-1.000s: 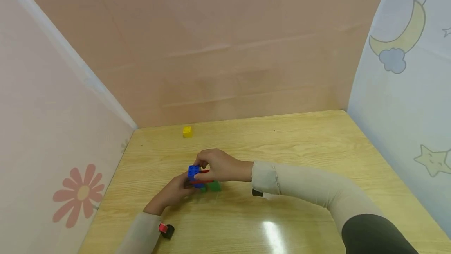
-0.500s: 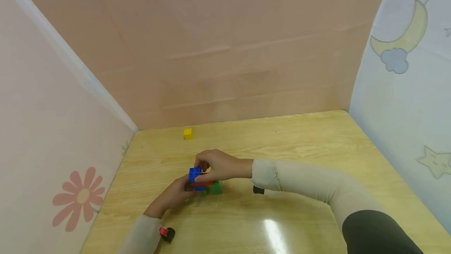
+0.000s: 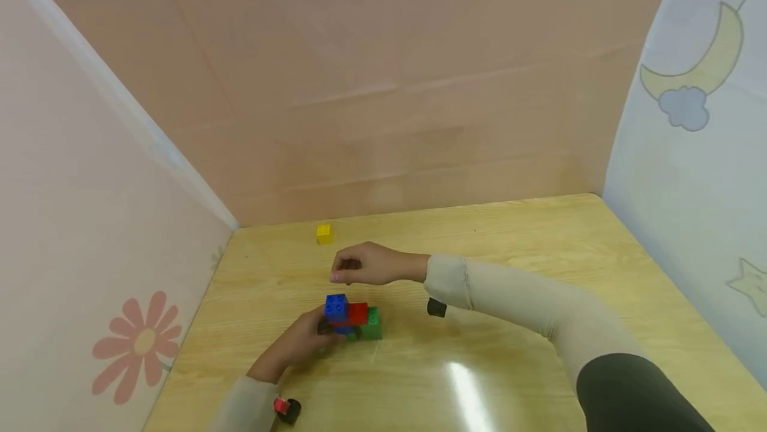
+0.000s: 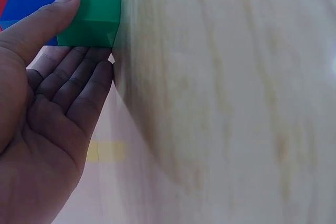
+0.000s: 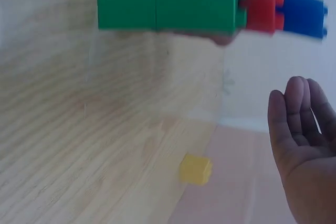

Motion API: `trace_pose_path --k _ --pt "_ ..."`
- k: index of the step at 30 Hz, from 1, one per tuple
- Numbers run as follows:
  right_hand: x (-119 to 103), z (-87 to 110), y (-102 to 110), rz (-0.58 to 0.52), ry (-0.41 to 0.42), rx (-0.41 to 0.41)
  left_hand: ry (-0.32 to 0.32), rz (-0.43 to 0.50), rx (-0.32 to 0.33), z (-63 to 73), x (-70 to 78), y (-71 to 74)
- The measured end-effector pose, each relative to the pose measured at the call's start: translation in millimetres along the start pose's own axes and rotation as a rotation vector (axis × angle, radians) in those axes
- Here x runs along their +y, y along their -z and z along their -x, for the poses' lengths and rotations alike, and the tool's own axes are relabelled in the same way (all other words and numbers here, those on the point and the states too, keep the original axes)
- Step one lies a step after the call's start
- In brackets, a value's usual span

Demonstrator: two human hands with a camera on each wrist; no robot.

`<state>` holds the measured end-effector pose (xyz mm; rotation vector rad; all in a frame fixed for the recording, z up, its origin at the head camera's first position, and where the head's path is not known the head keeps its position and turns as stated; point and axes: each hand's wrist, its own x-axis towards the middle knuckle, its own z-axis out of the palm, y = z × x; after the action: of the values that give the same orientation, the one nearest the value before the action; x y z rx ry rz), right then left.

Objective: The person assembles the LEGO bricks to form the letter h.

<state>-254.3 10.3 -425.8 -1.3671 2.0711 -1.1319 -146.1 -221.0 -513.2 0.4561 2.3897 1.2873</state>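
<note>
A toy-brick structure stands on the wooden table, left of the middle in the head view. Its top is a blue brick [image 3: 336, 307], set on one end of a red brick [image 3: 358, 314]. Green bricks [image 3: 372, 327] form a column under the red one's other end. My left hand [image 3: 301, 340] grips the structure's left side low down; in the left wrist view its thumb lies on a lower green brick [image 4: 93, 11] beside a blue one, fingers behind. Above and behind the structure, apart from it, hovers my right hand [image 3: 376, 264], holding nothing, fingers loosely bent.
Near the table's back edge sits a lone yellow brick [image 3: 324, 234]. A flower-printed panel [image 3: 90, 219] borders the table on the left, a pink-brown sheet [image 3: 407, 86] at the back, and a moon-printed panel [image 3: 677, 172] on the right.
My right hand has let go of the top blue brick and lifted up and away from it. My left hand still holds the structure's lower part.
</note>
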Motion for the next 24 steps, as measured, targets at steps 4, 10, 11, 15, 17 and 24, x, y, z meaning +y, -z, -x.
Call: trace_pose_path --k 4,10,11,15,17,24 --pt "12.9 -10.4 4.1 -0.137 -0.148 0.108 0.019 0.010 -0.005 4.7 2.4 -2.9" --pt "26.6 -26.6 7.7 -0.258 -0.265 0.311 0.019 -0.005 -0.011 8.0 6.0 -2.3" --pt "28.2 -29.2 7.8 -0.244 -0.274 0.339 0.019 -0.005 -0.010 8.1 6.5 -1.6" --pt "42.9 -39.7 1.8 -0.210 -0.324 0.432 0.024 -0.003 -0.006 8.6 6.3 -0.1" --pt "53.0 -43.9 -4.2 -0.221 -0.351 0.461 0.023 0.007 -0.010 9.2 5.1 -0.5" --pt "81.7 -55.2 -19.1 -0.290 -0.402 0.492 0.009 0.034 -0.031 9.5 3.2 -4.0"
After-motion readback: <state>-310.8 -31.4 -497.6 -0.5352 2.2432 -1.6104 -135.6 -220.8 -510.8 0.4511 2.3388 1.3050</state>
